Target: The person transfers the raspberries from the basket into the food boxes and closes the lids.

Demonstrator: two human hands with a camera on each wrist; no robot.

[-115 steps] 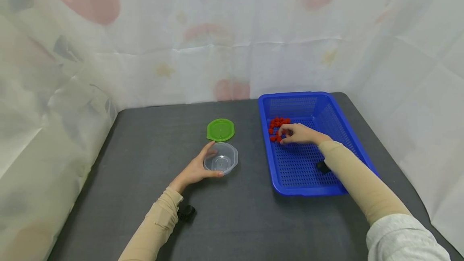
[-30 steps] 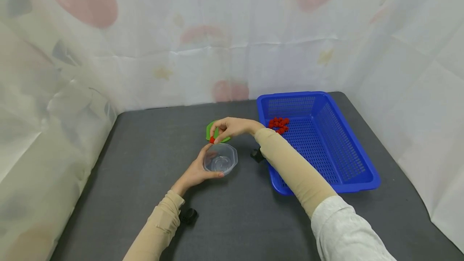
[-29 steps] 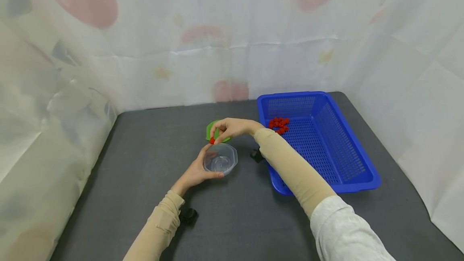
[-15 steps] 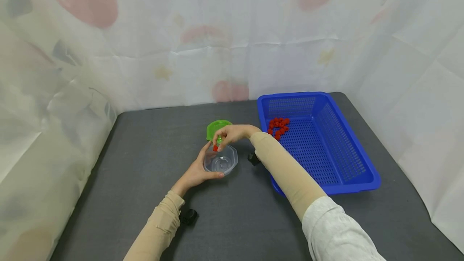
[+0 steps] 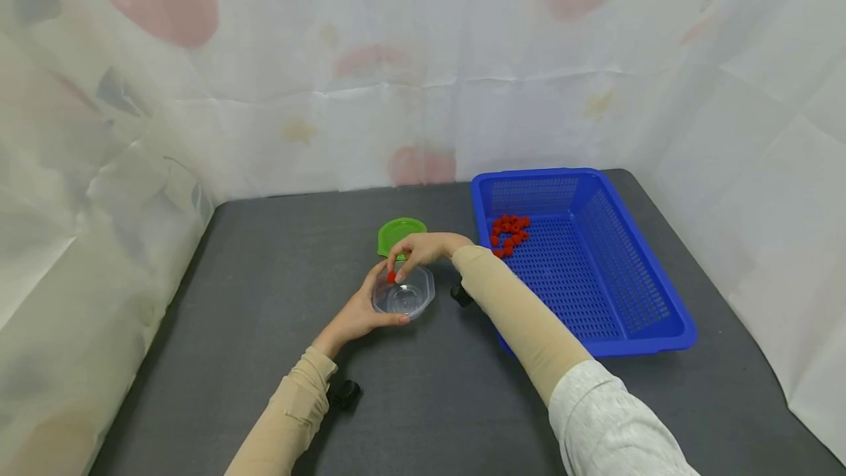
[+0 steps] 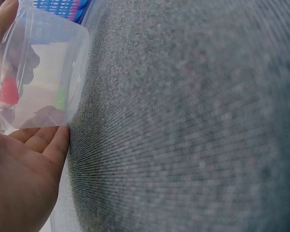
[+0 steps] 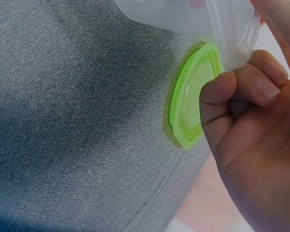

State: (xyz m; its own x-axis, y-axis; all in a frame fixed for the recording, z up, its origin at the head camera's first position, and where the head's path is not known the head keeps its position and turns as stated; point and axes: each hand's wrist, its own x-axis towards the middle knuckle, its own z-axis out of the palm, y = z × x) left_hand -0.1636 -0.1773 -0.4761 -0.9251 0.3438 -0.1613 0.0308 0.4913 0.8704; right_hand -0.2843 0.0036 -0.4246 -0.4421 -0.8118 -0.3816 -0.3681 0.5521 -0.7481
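- Since a second ago your right hand (image 5: 423, 247) has come down from in front of the green lid (image 5: 401, 233) to the rim of the clear container (image 5: 403, 295), and the red piece (image 5: 391, 277) it carries now sits just at the container's mouth instead of above it.
- Your left hand (image 5: 357, 312) has not shifted: its thumb and fingers curve round the container's left and near wall, and the left wrist view shows the fingers (image 6: 38, 140) touching the clear plastic.
- Your right thumb and fingertips are pressed together, pinching the red piece over the container's left rim; whether it touches the plastic cannot be told.
- Through the wall in the left wrist view the piece shows only as a red blur (image 6: 9, 92).
- In the right wrist view the piece itself is hidden behind your curled fingers (image 7: 251, 89); the container (image 7: 217, 19) is cut off at the top edge, with the lid (image 7: 193, 96) flat on the grey table (image 7: 77, 121) beyond it.
- No writing or label can be read on the container, the lid or the basket.
- To the right, the blue basket (image 5: 654, 314) holds a cluster of red pieces (image 5: 509, 232) in its far left corner; your right forearm covers part of its near left edge.
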